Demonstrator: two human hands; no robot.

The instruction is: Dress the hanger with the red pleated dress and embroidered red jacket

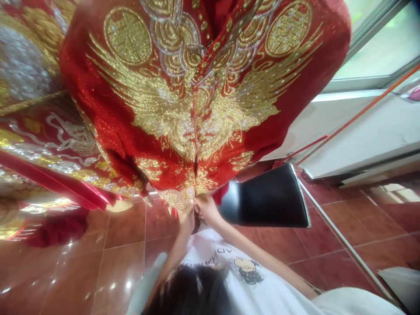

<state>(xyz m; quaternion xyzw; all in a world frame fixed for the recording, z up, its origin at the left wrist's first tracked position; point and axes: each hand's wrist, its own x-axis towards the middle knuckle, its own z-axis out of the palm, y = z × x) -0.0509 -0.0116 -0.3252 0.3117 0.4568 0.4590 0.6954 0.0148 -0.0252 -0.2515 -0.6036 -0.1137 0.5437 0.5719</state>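
Note:
A red jacket (269, 131) with gold and silver embroidery hangs upright in front of me, its wing-like patterns meeting at the centre front opening. At the bottom of that opening, my left hand (187, 217) is closed in a pinch on the hem edge. Close beside it, almost touching, my right hand (207, 208) pinches the other front edge with bent fingers. Whatever small fastener may lie between the fingertips is hidden. Just above my hands the two front edges part in a narrow dark gap.
More embroidered red garments (65, 135) hang at the left, with a red ribbon (65, 181) across them. A black-topped seat (265, 197) stands behind the hem at right. A pale pole (344, 240) slants over the tiled floor (124, 262). A window (377, 52) is at upper right.

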